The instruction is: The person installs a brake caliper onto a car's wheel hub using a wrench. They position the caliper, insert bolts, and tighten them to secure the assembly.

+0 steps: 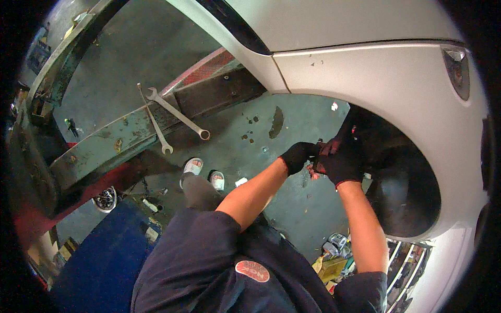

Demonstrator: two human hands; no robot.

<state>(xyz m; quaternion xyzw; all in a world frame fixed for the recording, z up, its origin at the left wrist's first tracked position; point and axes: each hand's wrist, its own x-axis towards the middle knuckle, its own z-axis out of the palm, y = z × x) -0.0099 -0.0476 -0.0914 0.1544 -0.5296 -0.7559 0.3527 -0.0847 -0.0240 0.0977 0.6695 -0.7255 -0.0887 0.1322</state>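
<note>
While both hands work at the wheel arch, here's the surroundings, left to right. Far left: blue cart or cabinet top [99, 261] low in frame, a round dark part [106, 199] on the floor just beside it. Above that, a green steel lift ramp [104, 143] runs diagonally, paint worn. Two long combination wrenches lie on it: thin wrench [155, 121] and bigger wrench [177, 113], crossing near their upper ends, well apart from the hands. Person's two light shoes [203, 175] on the stained concrete floor [245, 125] just below the ramp end.

Centre: left hand [298, 155], black glove, fingers curled together onto a small reddish item [314, 170] held between both hands. Can't tell what the item is, mostly hidden by the gloves. Right hand [342, 161], black glove with red patches, fingers closed around the same item, touching the left hand.

Both hands sit at the front edge of the dark wheel arch [402, 188] of a white car [376, 73]. Arch interior is black, nothing readable inside; right hand blocks the view into it. Below right: a crate of mixed clutter [334, 255] on the floor, near the right elbow.
</note>
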